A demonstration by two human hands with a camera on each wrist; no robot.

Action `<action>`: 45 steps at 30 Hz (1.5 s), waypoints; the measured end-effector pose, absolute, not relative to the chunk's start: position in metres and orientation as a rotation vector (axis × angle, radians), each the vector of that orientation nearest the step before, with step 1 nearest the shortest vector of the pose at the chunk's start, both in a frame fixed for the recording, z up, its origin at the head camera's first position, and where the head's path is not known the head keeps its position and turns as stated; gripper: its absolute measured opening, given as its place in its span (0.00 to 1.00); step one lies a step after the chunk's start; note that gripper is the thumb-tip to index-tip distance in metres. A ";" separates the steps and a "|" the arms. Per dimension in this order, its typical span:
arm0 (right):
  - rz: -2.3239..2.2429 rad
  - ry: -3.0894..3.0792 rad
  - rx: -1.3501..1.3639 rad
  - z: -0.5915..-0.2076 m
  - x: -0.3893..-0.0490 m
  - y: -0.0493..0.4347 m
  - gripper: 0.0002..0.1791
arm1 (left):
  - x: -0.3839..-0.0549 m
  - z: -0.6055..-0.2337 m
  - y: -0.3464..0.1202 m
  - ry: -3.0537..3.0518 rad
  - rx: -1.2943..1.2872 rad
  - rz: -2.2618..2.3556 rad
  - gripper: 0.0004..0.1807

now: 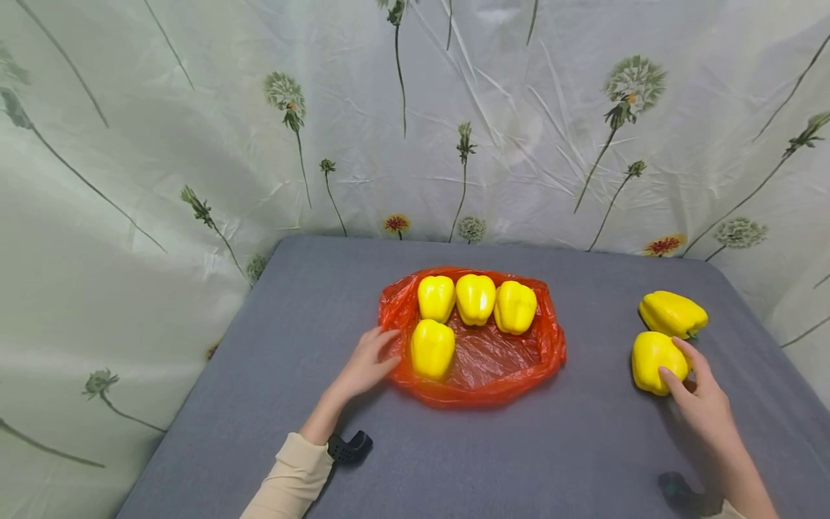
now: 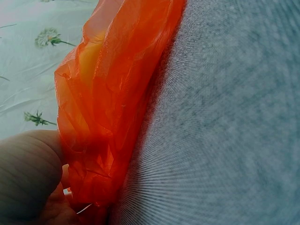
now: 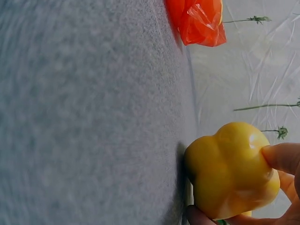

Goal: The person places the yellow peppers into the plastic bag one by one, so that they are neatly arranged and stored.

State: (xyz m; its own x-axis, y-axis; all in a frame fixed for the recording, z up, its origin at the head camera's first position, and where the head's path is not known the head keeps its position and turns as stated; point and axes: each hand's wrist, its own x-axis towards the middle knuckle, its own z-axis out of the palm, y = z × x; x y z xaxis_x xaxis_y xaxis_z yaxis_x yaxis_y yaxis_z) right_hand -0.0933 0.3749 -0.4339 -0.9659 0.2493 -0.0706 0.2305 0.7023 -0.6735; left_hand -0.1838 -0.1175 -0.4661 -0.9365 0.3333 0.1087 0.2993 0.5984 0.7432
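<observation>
A red plastic bag point(image 1: 551, 346) lies spread wide on the table, its rim rolled outward, with several yellow bell peppers point(image 1: 476, 299) inside. At the bag's left rim my left hand point(image 1: 367, 364) holds the plastic edge between thumb and fingers; the left wrist view shows the thumb point(image 2: 30, 173) close against the crumpled red film. Over to the right, my right hand point(image 1: 703, 404) grips a yellow bell pepper point(image 1: 651, 362), thumb on its near side and fingers round the far side. Its lobed end point(image 3: 229, 168) faces the right wrist camera, low over the tabletop.
Another yellow bell pepper point(image 1: 673, 313) lies on its side just behind the gripped one. The grey cloth-covered table point(image 1: 493, 461) reaches back to a pale curtain point(image 1: 506, 122) printed with dandelions. Dark wrist devices point(image 1: 350, 448) sit on both wrists.
</observation>
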 end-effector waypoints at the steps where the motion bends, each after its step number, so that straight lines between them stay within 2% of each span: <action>1: 1.116 -2.869 -0.405 -0.435 -0.093 0.374 0.37 | -0.184 -0.466 -0.118 2.771 0.551 1.277 0.26; 15: 1.078 -2.767 -0.403 -0.430 -0.091 0.362 0.36 | -0.181 -0.467 -0.117 2.762 0.558 1.276 0.25; 45: 1.150 -2.689 -0.222 -0.402 -0.112 0.308 0.35 | -0.182 -0.462 -0.117 2.768 0.544 1.273 0.25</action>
State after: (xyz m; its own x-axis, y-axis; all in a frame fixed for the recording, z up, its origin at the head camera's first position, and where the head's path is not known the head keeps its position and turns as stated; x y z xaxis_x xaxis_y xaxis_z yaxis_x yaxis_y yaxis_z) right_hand -0.1125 0.3080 -0.4024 -0.9669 0.2188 0.1312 0.0563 0.6847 -0.7267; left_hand -0.1822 -0.1170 -0.4616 -0.9371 0.3336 0.1029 0.2952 0.5998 0.7437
